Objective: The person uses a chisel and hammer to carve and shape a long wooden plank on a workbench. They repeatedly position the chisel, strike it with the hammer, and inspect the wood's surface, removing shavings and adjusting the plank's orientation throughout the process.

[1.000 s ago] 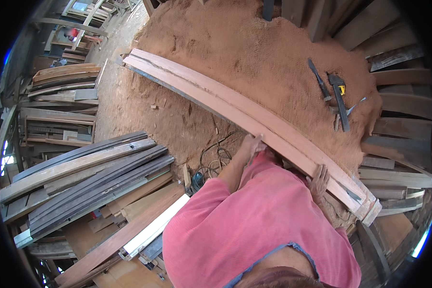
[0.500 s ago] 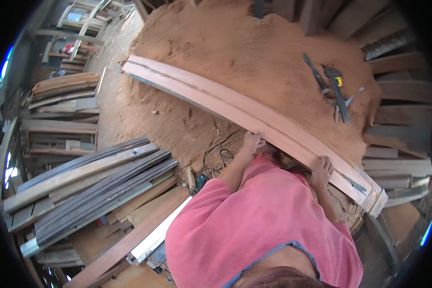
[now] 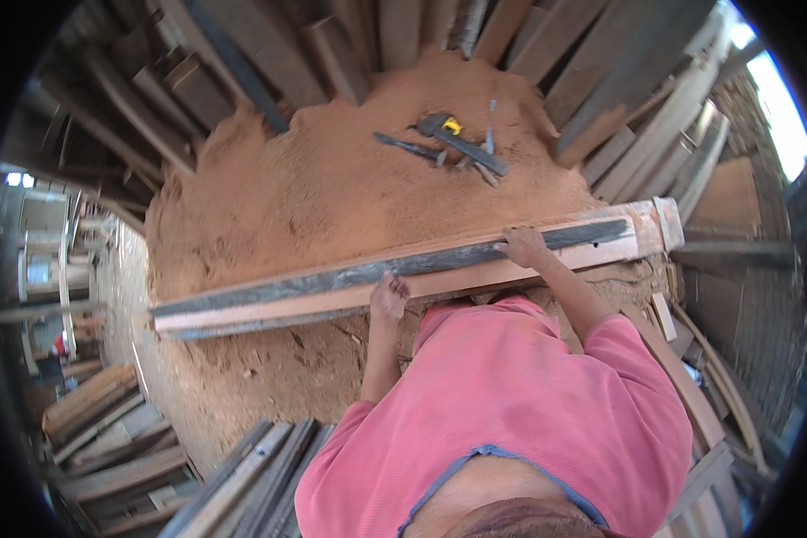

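Observation:
A long board (image 3: pixel 332 282) with a dark, weathered upper face lies lengthwise on a wider beam of pinkish wood (image 3: pixel 305 308). My right hand (image 3: pixel 524 247) is closed over the board right of its middle, its fingers bent across the top to the far edge. At the board's near edge, further left, my left hand (image 3: pixel 390 296) has its fingers curled in. Whether anything is inside those fingers is hidden. The beam's right end (image 3: pixel 665 224) is paler and rough, close to a strip of wood.
Beyond the beam, hand tools (image 3: pixel 439 148), one with a yellow part, lie on reddish sawdust (image 3: pixel 269 206). Upright planks (image 3: pixel 403 36) line the far side. Stacked boards (image 3: pixel 242 484) lie at the lower left, and more timber (image 3: pixel 681 377) at the right.
My view has swung right, so the beam now runs nearly level across it. The board's dark face shows on top, where pale pink wood showed before. My right hand reaches further over it.

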A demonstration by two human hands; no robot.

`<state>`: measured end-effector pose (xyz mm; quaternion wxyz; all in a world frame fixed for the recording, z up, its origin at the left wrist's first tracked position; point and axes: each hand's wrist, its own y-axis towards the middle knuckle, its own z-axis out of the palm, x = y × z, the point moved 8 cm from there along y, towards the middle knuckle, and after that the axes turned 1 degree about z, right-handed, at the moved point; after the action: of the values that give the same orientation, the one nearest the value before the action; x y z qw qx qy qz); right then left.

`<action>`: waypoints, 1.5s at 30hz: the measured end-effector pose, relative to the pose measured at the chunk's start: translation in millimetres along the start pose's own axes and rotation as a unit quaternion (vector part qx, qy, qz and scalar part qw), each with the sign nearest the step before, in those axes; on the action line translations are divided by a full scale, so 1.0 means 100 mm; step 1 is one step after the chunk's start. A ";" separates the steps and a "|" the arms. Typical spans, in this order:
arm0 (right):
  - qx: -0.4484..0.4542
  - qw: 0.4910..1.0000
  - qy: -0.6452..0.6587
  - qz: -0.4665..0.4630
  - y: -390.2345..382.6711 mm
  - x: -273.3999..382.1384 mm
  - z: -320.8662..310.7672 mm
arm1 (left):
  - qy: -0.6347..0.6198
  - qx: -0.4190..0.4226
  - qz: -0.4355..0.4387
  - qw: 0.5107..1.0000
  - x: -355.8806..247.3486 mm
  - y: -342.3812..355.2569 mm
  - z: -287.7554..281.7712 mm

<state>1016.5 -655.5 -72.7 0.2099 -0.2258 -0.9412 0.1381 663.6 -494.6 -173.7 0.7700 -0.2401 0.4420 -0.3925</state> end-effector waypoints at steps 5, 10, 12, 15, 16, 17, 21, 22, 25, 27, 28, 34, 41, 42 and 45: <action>0.013 1.000 0.009 0.023 0.08 -0.10 0.00 | 0.013 -0.089 -0.025 0.996 0.23 -0.04 -0.21; 0.088 0.996 -0.013 -0.006 0.04 -0.03 0.01 | -0.022 -0.063 -0.052 0.996 0.13 -0.13 -0.13; 0.073 0.996 0.042 0.019 -0.07 -0.04 -0.04 | -0.014 -0.039 -0.032 0.999 0.07 -0.12 -0.05; 0.018 0.997 0.052 0.051 -0.11 -0.04 -0.06 | 0.009 -0.029 -0.024 0.999 0.02 -0.14 -0.04; 0.023 0.998 0.047 0.046 -0.10 -0.01 -0.06 | 0.018 -0.027 -0.021 0.999 -0.02 -0.12 -0.05; 0.026 0.998 0.043 0.040 -0.10 0.03 -0.08 | 0.014 -0.068 -0.020 0.997 -0.08 -0.10 -0.13; 0.077 0.997 0.020 0.020 -0.06 0.11 -0.01 | 0.032 -0.218 0.010 0.975 -0.48 -0.14 -0.19; 0.045 0.999 0.012 0.017 -0.12 0.10 -0.04 | 0.047 -0.246 0.026 0.968 -0.59 -0.14 -0.14; -0.026 1.000 -0.004 -0.013 -0.38 0.18 0.04 | 0.130 -0.195 0.042 0.971 -0.71 0.16 -0.50; -0.044 0.998 -0.004 -0.034 -0.55 0.18 0.09 | 0.137 -0.193 0.042 0.971 -0.60 0.16 -0.60; -0.028 0.999 0.013 -0.040 -0.60 0.15 0.19 | 0.141 -0.193 0.042 0.970 -0.55 0.15 -0.67; 0.097 0.994 0.044 0.036 -0.46 -0.04 0.27 | 0.233 0.005 -0.044 0.971 -0.23 -0.02 -1.24; -0.057 0.996 -0.063 -0.013 -0.59 0.11 0.31 | 0.157 -0.110 -0.003 0.981 -0.16 -0.10 -1.23; -0.057 0.996 -0.062 -0.011 -0.58 0.13 0.31 | 0.127 -0.128 -0.002 0.984 -0.17 -0.01 -1.34; -0.058 0.996 -0.064 0.006 -0.67 0.02 0.35 | 0.106 -0.064 0.030 0.992 -0.22 -0.19 -0.70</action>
<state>974.3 -717.8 -79.1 0.1353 -0.2335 -0.9578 0.0987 588.2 -489.5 -184.1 0.7132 -0.2330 0.5523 -0.3632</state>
